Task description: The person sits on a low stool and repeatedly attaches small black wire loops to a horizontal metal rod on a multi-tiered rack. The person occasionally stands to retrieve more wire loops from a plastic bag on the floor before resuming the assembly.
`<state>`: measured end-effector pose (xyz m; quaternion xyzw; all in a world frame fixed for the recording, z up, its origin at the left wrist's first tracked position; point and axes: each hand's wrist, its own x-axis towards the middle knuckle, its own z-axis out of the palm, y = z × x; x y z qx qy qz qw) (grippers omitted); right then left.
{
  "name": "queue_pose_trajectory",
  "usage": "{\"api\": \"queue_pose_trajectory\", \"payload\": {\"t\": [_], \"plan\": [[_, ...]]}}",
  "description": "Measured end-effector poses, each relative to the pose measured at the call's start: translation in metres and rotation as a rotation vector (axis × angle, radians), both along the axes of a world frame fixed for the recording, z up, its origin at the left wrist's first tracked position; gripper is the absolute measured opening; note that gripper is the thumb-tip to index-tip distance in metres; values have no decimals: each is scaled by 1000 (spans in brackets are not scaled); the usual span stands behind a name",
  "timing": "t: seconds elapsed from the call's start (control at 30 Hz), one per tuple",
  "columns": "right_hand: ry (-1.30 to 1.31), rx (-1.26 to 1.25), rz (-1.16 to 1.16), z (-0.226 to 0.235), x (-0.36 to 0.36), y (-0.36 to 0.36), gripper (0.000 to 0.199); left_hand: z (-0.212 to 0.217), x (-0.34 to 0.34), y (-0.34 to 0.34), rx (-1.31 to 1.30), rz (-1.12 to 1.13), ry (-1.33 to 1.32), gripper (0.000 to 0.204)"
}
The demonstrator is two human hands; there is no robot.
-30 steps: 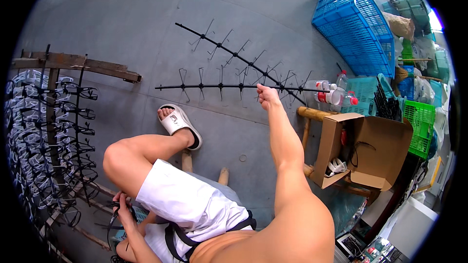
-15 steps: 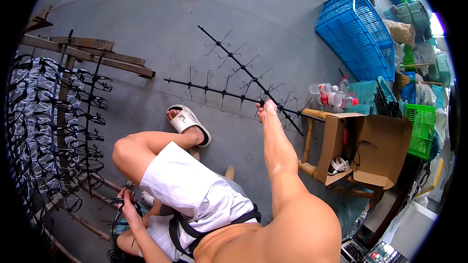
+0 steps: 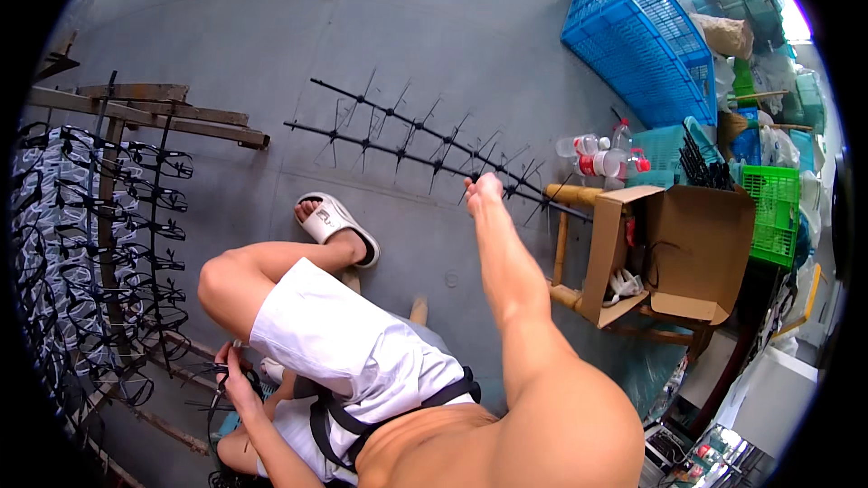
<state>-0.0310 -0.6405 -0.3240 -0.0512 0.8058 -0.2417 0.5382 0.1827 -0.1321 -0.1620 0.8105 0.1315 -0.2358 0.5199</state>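
My right hand (image 3: 485,192), arm stretched out, is closed around black rods fitted with thin wire hooks. One hook rod (image 3: 423,128) lies above the other hook rod (image 3: 380,148), and they run close together toward the hand. Low at the left, the fingers of my left hand (image 3: 237,380) pinch a thin black piece beside my leg. It may be a spectacle frame, but its shape is partly hidden. A blue-green basket (image 3: 228,422) is below this hand, mostly covered by my legs.
At the left, a wooden rack (image 3: 136,113) carries rods of black spectacle frames (image 3: 163,208). To the right are a bamboo stool (image 3: 560,248), an open cardboard box (image 3: 696,253), plastic bottles (image 3: 601,163), a blue crate (image 3: 642,45) and a green basket (image 3: 770,217).
The far ends of the two rods have swung closer together, the upper one dropping left and down. My right hand has shifted slightly up and left; my left hand stays low beside my leg.
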Motion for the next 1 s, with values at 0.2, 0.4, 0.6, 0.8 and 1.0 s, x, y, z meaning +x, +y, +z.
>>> {"api": "queue_pose_trajectory", "payload": {"t": [0.2, 0.4, 0.6, 0.8, 1.0], "plan": [[-90, -41, 74, 18, 7, 15, 20, 23, -1, -18, -12, 0, -111, 28], [-100, -69, 115, 10, -6, 36, 20, 65, -7, -36, -144, 15, -260, 20], [-309, 71, 321, 17, 0, 52, 26, 84, 1, -45, -235, 54, -323, 20], [-497, 25, 499, 69, 45, 98, 29, 101, 21, -31, -131, 145, -376, 28], [-646, -105, 980, 223, 117, 142, 39, 138, -1, 31, -148, 473, -478, 43]]}}
